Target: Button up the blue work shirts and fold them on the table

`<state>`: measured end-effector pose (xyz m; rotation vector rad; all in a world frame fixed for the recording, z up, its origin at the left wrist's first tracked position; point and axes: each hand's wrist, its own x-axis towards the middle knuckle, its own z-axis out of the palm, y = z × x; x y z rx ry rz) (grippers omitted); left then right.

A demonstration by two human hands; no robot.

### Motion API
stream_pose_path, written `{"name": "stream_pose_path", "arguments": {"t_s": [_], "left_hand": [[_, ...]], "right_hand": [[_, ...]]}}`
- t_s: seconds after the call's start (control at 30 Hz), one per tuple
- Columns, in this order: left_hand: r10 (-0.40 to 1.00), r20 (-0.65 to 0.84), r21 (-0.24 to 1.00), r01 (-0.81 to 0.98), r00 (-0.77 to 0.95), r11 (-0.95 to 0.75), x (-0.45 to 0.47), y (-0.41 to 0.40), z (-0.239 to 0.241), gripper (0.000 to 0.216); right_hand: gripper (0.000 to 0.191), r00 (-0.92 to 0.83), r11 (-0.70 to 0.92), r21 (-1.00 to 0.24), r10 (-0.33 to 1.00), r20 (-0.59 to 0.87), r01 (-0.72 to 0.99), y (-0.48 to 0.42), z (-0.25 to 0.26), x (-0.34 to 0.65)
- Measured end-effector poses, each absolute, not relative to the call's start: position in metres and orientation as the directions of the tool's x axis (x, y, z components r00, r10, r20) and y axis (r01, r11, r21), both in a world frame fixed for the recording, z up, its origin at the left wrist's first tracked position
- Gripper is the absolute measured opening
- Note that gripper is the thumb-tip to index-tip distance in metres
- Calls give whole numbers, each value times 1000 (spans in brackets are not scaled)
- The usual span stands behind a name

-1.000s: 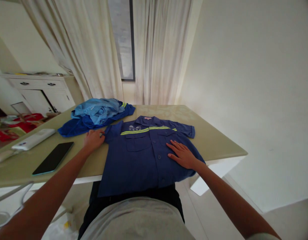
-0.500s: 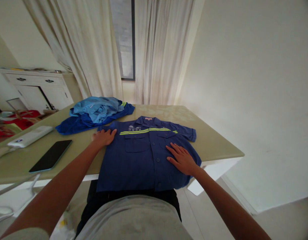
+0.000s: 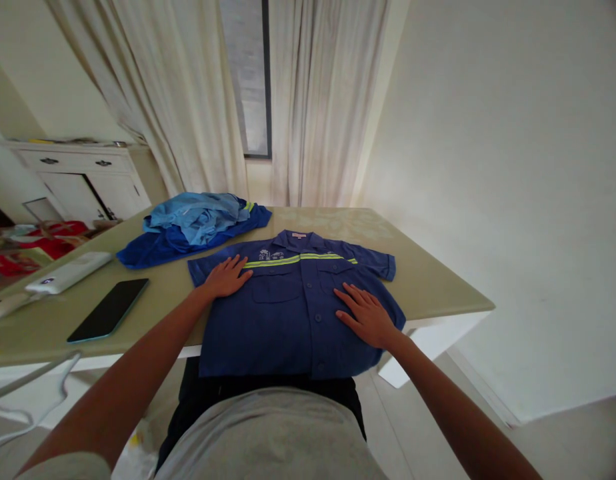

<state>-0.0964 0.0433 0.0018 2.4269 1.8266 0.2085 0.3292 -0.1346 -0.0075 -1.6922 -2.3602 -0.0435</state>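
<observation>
We've got a navy short-sleeved shirt [image 3: 268, 333] spread front-up on the surface [image 3: 428, 287], collar [image 3: 315, 241] twd the far edge, hem [image 3: 258, 370] reaching past the near edge. A yellow-&-grey stripe [image 3: 318, 257] runs across the chest. Our L hand [image 3: 227, 277] is palm-down on the shirt's L side by the stripe's end, fingers extended & slightly apart, no grip on the cloth. Our R hand [image 3: 367, 315] lies flat on the R front, fingertips at the chest pocket [image 3: 332, 275], fingers spread, also w/o hold of anything. The R sleeve [image 3: 383, 265] lies out twd the R edge. A crumpled clothes pile [image 3: 198, 220], lt blue over darker blue, sits nr the far-L corner, just beside the L sleeve [image 3: 201, 264]. A phone [image 3: 108, 310], dark screen up, lies nr the near edge, L of our L forearm [image 3: 153, 350]; a white device [image 3: 71, 272] is along the L edge. Curtains [image 3: 183, 80] hang beyond the far edge.
</observation>
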Motion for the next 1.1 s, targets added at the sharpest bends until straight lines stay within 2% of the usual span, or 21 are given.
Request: {"name": "stream_pose_path", "arguments": {"t_s": [0.1, 0.23, 0.3, 0.4, 0.47, 0.53, 0.67, 0.73, 0.97, 1.1], "left_hand": [[980, -3, 164, 967, 198, -195, -92, 45, 4, 82], [992, 43, 125, 984, 121, -125, -76, 56, 23, 78], [982, 104, 96, 981, 160, -170, -60, 66, 30, 69], [914, 167, 107, 915, 370, -390, -26, 84, 33, 51], [854, 200, 146, 848, 480, -510, 0, 94, 30, 48], [820, 232, 189, 802, 523, -566, 24, 104, 23, 50], [810, 190, 207, 784, 555, -586, 49, 121, 4, 60], [805, 163, 187, 783, 571, -593, 51, 132, -6, 65], [807, 155, 213, 778, 570, -591, 56, 182, -13, 66], [813, 161, 232, 779, 560, -582, 60, 211, 2, 58]], "right_hand": [[67, -306, 332, -135, 935, 177, 934, -134, -2, 330], [62, -311, 342, -179, 933, 180, 922, -113, 16, 331], [57, -299, 346, -209, 927, 226, 915, -87, 27, 328], [51, -280, 362, -250, 909, 309, 898, -35, 38, 321], [49, -264, 355, -258, 906, 330, 898, -1, 39, 314], [51, -264, 340, -250, 919, 293, 906, 26, 34, 307], [60, -318, 333, -206, 942, 103, 920, 57, 17, 299], [63, -327, 333, -182, 943, 65, 925, 67, 8, 300], [69, -295, 301, -155, 953, 61, 941, 112, 4, 306], [62, -299, 311, -143, 949, 99, 940, 138, 9, 309]]}}
